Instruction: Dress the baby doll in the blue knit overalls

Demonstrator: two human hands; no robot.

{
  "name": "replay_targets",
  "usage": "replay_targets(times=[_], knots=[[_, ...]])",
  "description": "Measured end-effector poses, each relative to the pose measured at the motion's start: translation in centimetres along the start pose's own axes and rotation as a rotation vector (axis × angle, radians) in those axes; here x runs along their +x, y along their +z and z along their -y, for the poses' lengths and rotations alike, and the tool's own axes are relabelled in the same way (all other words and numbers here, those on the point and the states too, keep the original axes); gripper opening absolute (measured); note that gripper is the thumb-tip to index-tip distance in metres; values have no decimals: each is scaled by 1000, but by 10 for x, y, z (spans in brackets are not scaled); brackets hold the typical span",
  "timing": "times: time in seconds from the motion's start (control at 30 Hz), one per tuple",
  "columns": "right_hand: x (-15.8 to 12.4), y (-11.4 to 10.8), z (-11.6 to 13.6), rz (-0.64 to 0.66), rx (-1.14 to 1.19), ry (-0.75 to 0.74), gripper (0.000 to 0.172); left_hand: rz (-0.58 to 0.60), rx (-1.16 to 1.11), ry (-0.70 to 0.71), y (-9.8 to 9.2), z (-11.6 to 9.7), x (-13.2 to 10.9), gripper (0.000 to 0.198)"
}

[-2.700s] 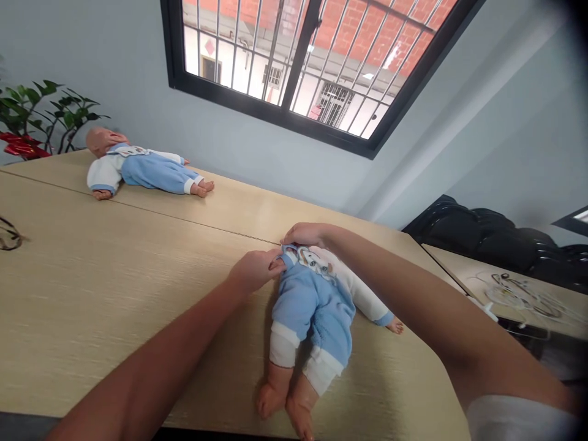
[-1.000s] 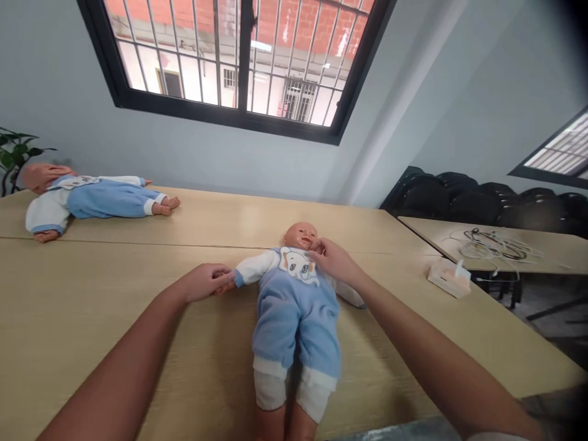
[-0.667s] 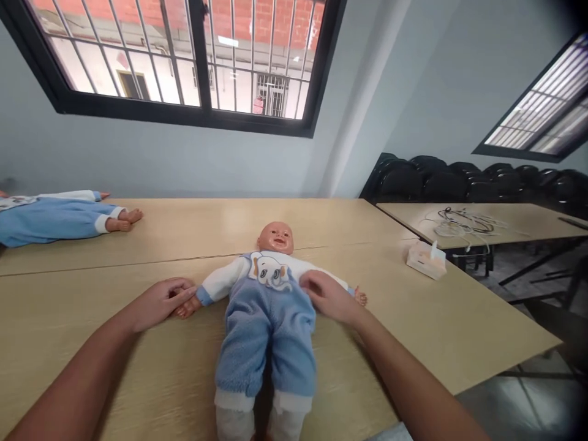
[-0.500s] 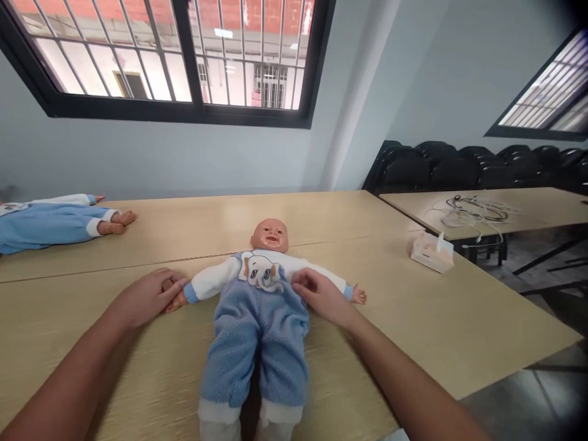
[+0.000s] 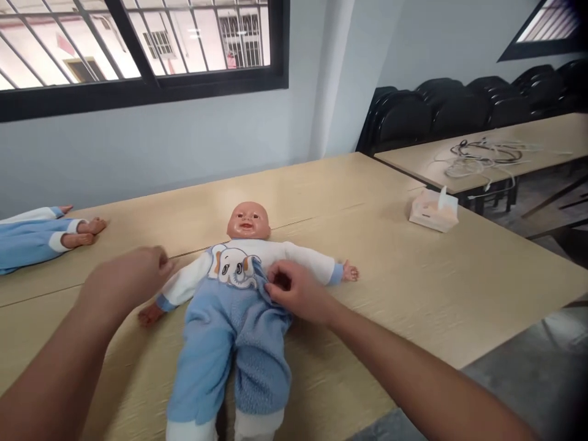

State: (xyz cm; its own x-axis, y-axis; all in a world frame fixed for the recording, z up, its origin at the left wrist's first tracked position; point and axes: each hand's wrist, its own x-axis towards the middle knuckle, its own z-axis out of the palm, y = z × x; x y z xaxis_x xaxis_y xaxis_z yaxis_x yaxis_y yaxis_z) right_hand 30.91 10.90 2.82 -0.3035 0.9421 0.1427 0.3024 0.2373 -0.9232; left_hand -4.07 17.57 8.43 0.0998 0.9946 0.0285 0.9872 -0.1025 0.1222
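Right hand pinches the suit on the doll, left hand hovers loosely curled; feet cropped off.

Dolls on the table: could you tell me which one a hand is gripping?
The near doll, face up in the middle: the right hand pinches its blue suit. The far doll at the left edge, legs only in view, is untouched.

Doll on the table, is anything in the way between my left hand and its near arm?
Nothing visible does. The left hand hovers beside the white sleeve of the doll, with no object between them. The right hand pinches the blue romper at the doll's waist.
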Motion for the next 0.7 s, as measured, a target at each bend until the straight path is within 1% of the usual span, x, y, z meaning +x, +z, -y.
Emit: replay_targets(times=[0.03,0.07,0.1,0.13,0.17,0.2,0.23,0.27,0.3,0.33,0.37,0.43,0.5,0.57,0.6,0.63,0.67,0.7], knots=[[-1,0,2,-14,31,7,10,-48,52,40,-7,-24,0,43],[-2,1,3,-25,68,15,10,-94,36,148,-14,-49,0,40],[-3,1,5,-29,111,25,12,-92,-30,325,-19,-74,0,38],[-4,0,6,-20,158,36,14,-51,-116,533,-23,-98,1,36],[-4,0,7,-4,207,45,17,22,-185,688,-25,-118,2,35],[-3,0,7,9,247,48,19,90,-231,770,-25,-135,5,33],[-3,0,6,11,269,43,19,145,-264,817,-23,-147,8,30],[-2,-1,5,-7,259,29,16,194,-284,829,-21,-156,11,27],[-1,-1,3,-50,207,2,12,238,-297,819,-17,-161,14,25],[-1,0,2,-107,114,-39,6,277,-309,800,-13,-164,18,24],[-1,0,0,-157,-7,-95,4,305,-324,775,-8,-164,21,26],[-3,3,-3,-205,-265,-218,12,335,-351,727,1,-162,24,31],[-4,5,-4,-189,-451,-306,16,318,-345,710,9,-159,25,29],[-3,3,-4,-159,-539,-337,18,246,-300,734,17,-154,24,19],[-2,0,-4,-142,-559,-350,17,186,-275,752,21,-152,23,16],[0,-7,-4,-123,-565,-363,18,105,-255,764,25,-150,22,14],[1,-17,-5,-109,-562,-373,22,16,-244,771,29,-148,21,13],[1,-29,-7,-99,-558,-371,31,-71,-240,775,32,-146,20,13]])
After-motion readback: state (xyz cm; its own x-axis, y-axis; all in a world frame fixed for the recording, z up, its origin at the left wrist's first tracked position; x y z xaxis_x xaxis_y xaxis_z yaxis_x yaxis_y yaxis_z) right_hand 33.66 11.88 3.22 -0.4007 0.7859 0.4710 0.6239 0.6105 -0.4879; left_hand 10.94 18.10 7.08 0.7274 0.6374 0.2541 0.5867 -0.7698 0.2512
